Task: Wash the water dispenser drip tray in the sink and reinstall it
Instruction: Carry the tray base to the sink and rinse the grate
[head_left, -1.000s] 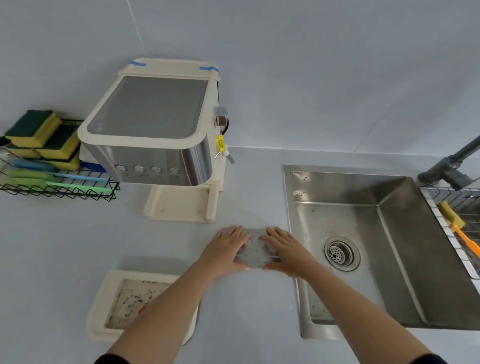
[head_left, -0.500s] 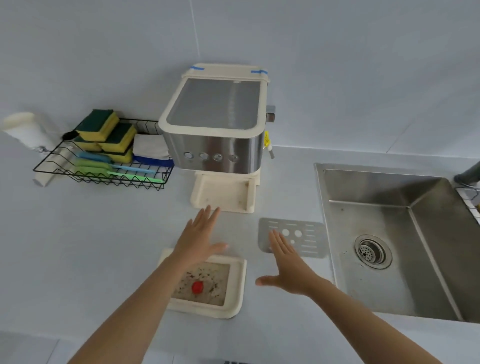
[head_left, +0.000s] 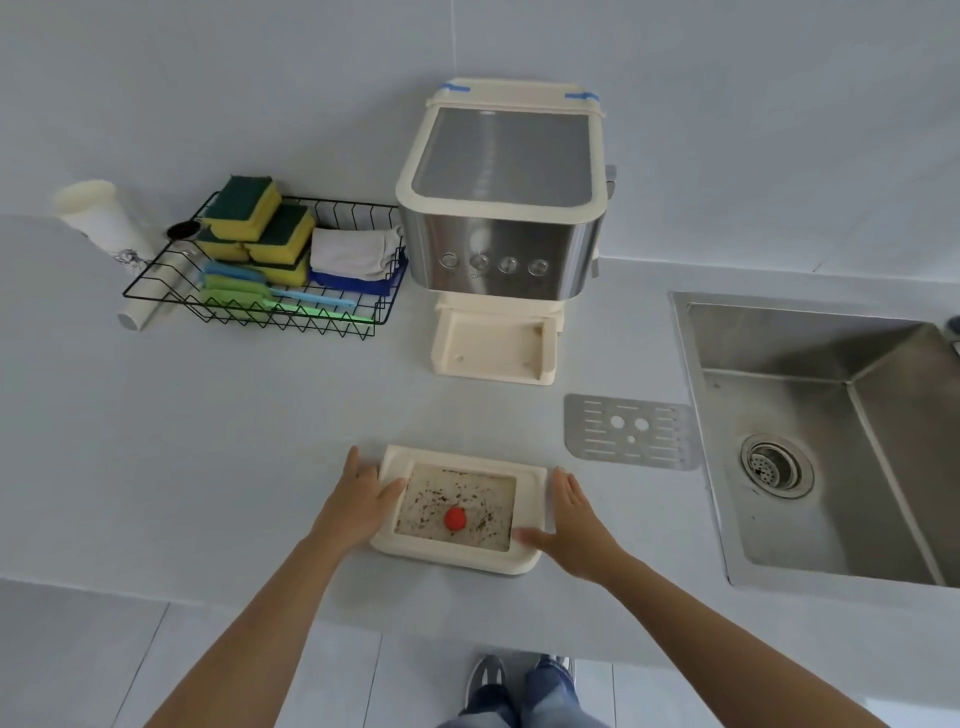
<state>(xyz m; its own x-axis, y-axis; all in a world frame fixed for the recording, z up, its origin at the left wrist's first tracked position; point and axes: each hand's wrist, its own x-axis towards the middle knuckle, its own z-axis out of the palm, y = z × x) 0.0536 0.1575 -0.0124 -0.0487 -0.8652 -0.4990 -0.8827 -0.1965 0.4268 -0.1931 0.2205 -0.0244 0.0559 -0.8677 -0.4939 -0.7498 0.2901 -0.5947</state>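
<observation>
The cream drip tray (head_left: 530, 499) lies flat on the counter near the front edge, its basin speckled with dark grime and holding a small red float. My left hand (head_left: 358, 499) grips its left side, thumb on the rim. My right hand (head_left: 571, 514) grips its right side, thumb on the front right corner. The metal grate (head_left: 631, 431) lies apart on the counter, between the tray and the sink (head_left: 831, 447). The water dispenser (head_left: 501, 218) stands at the back, its cream base slot vacant.
A black wire basket (head_left: 260, 312) with sponges, brushes and cloths sits left of the dispenser. A white cup (head_left: 98, 218) stands at the far left by the wall. The sink drain (head_left: 776, 465) is uncovered. My shoes show below the counter edge.
Both hands left the metal grate on the counter, moved toward me and to the left, and closed on the two sides of the drip tray. The camera view shifted left.
</observation>
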